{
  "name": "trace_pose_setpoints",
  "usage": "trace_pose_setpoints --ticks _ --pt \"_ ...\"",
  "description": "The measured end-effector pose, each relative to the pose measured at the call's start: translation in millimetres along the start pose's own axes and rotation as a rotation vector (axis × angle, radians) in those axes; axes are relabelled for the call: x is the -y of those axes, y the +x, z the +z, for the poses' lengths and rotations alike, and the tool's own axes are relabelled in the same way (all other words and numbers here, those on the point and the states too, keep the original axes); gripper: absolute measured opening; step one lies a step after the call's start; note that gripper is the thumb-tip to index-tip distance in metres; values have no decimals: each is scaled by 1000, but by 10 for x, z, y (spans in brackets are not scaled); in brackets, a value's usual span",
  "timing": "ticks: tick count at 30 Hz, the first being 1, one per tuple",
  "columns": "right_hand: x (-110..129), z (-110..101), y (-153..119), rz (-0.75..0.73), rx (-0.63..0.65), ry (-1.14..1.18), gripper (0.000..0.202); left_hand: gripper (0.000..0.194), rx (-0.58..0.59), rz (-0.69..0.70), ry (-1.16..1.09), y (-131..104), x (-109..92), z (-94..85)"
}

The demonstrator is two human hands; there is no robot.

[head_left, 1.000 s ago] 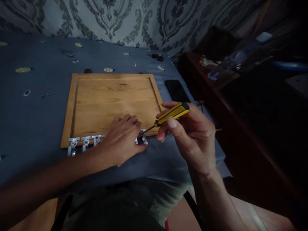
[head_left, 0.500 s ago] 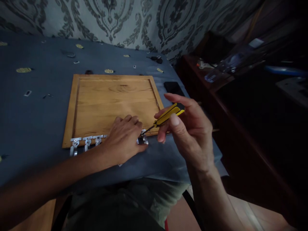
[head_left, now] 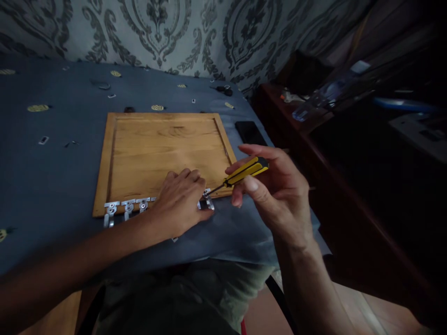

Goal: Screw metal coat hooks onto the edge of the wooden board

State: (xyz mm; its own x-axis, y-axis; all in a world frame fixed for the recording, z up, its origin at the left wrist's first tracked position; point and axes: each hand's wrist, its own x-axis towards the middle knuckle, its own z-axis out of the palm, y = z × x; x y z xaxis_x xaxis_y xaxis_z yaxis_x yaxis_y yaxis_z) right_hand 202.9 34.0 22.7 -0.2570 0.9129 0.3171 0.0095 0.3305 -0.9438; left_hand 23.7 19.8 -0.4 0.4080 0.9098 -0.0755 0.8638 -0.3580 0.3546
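A framed wooden panel [head_left: 167, 149] lies flat on the blue patterned cloth. Several metal hinges [head_left: 111, 209] sit along its near edge, partly behind my left forearm. My left hand [head_left: 183, 200] is closed around the rightmost hinge [head_left: 208, 202], at the panel's near right part; its fingertips are partly hidden. In my right hand [head_left: 272, 186] is a yellow and black screwdriver [head_left: 246, 172], held between thumb and fingers, tilted, with its tip down at that hinge.
A black phone [head_left: 250, 133] lies right of the panel. Dark scissors [head_left: 223, 90] rest near the back edge. At the right, a dark red cabinet [head_left: 279, 109] holds a clear plastic bottle [head_left: 323, 95] and other items.
The view has shifted slightly. My right thumb and fingers have moved a little around the screwdriver handle, whose tip stays at the hinge. My left hand keeps its place on the hinge.
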Motion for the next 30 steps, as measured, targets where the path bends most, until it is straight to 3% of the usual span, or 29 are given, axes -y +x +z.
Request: trace_pose_setpoints --ticks 5,9,12,19,22,26,30 --pt "15 -5 -32 -2 -26 -50 22 24 -9 12 -13 -7 6 1" --pt "58 66 -26 2 -101 -52 35 25 -39 22 -26 -9 33 47" --pt "80 88 -19 32 -83 -37 39 26 -70 30 -27 -12 50 73" --pt "85 51 -62 -16 36 -17 26 25 -50 42 -21 -16 45 49" --pt "81 85 -65 -39 -24 -33 18 26 -44 42 -5 -14 37 36" --pt "75 136 -22 -37 -138 -54 33 29 -21 34 -2 -12 35 28" --pt "87 110 -2 4 -97 -34 40 32 -10 33 -8 -15 34 18"
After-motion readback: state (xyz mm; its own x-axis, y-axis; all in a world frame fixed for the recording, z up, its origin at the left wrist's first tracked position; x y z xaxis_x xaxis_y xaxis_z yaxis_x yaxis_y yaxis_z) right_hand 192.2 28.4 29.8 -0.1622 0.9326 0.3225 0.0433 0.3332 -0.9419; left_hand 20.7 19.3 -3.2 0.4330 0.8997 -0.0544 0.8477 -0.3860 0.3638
